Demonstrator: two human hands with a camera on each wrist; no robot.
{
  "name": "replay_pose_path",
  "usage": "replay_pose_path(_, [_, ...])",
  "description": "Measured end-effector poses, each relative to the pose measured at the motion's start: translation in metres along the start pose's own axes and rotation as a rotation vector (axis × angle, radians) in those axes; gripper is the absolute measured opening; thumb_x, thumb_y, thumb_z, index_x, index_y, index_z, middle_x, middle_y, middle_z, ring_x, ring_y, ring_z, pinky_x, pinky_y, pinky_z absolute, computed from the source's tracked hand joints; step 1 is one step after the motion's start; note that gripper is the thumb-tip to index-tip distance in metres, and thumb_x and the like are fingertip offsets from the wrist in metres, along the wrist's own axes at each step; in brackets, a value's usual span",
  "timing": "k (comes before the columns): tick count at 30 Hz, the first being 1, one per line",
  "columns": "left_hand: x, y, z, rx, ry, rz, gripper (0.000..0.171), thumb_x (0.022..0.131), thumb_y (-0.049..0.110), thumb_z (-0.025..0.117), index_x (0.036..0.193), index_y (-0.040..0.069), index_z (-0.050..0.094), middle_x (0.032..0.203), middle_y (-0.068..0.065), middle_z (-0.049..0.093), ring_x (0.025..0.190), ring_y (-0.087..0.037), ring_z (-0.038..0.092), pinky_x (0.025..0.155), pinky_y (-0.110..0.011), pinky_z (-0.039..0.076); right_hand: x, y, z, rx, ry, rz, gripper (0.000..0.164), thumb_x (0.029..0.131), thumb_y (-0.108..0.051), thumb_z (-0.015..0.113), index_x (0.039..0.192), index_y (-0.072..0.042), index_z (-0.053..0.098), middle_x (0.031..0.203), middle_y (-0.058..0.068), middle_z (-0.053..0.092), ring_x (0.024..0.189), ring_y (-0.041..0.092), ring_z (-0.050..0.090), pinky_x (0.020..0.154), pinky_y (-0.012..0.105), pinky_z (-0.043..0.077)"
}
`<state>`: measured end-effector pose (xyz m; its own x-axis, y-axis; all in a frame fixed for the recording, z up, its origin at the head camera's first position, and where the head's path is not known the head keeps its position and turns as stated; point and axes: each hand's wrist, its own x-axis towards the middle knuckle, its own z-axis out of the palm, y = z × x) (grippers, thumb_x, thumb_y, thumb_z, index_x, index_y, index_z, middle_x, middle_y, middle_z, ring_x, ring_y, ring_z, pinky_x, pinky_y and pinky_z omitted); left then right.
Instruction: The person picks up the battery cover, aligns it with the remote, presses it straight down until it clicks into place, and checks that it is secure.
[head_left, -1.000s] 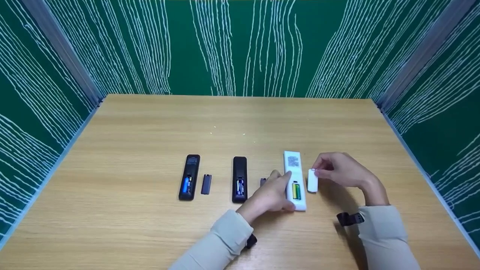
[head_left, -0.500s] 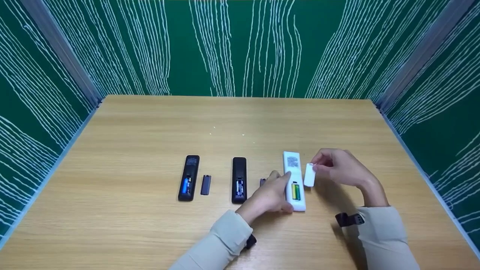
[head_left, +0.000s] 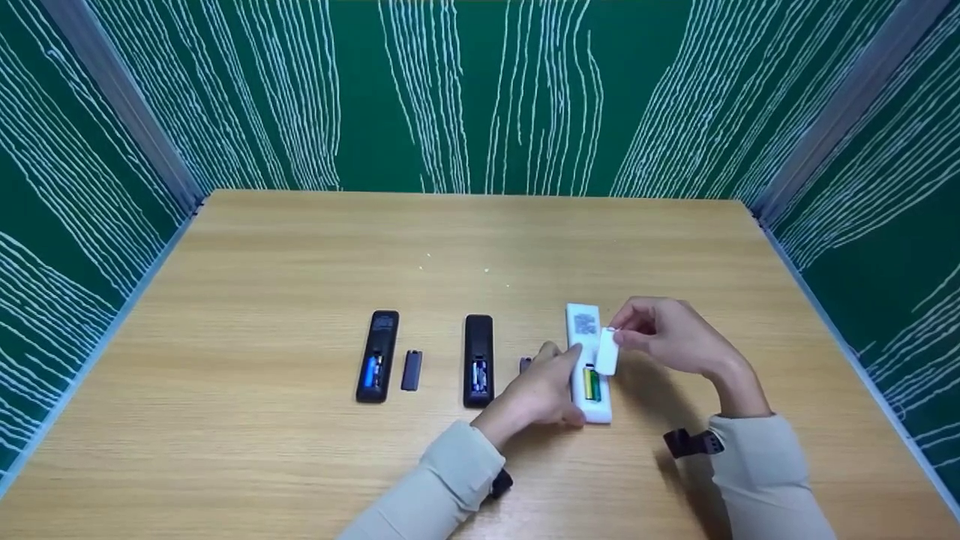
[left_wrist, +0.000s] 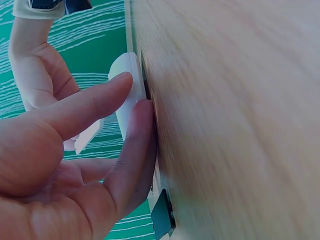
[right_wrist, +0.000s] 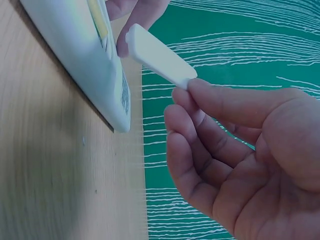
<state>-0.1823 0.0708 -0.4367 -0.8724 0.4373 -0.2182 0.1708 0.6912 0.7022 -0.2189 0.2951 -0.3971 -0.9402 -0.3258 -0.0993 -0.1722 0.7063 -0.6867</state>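
A white remote control (head_left: 585, 349) lies back side up on the table, its battery bay uncovered, with green-and-yellow batteries (head_left: 592, 385) inside. My left hand (head_left: 541, 386) grips the remote by its sides near the lower half; in the left wrist view the thumb and fingers lie along its edge. Between thumb and fingertip, my right hand (head_left: 671, 334) pinches one end of a white battery cover (right_wrist: 162, 57). In the head view the cover hangs over the remote's right edge, partly in front of the bay. The right wrist view shows it apart from the remote.
Two black remotes, one at left (head_left: 377, 356) and one in the middle (head_left: 478, 360), lie with batteries exposed. A dark battery cover (head_left: 412, 370) sits between them; another (head_left: 525, 364) is partly hidden behind my left hand. Small white specks dot the table (head_left: 300, 300). Green walls surround it.
My right hand has moved left with the white battery cover, from beside the white remote to over its right edge. The left hand keeps its grip on the remote.
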Motion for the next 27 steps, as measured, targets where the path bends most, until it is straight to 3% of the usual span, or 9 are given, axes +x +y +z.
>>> replay_pose_path(6, [0.0003,-0.0009,0.0005,0.047,0.017,0.038,0.114,0.068,0.008,0.099,0.165,0.011,0.04,0.135,-0.009,0.053,0.103,-0.015,0.054,0.095,-0.023,0.052,0.0017,-0.0013,0.003,0.026,-0.01,-0.021,0.009,0.1,-0.007,0.072,0.109,-0.009,0.074,0.101,0.007,0.074,0.091,0.025,0.066,0.08,0.026,0.055])
replay_pose_path(27, [0.0029,-0.0014,0.0015,0.031,0.002,0.013,0.115,0.069,0.008,0.099,0.166,0.013,0.037,0.133,-0.006,0.053,0.099,-0.012,0.054,0.093,-0.021,0.053,0.0064,0.0001,0.0079,0.043,-0.095,-0.095,0.009,0.098,-0.006,0.074,0.106,-0.01,0.075,0.098,0.005,0.075,0.089,0.024,0.066,0.081,0.025,0.056])
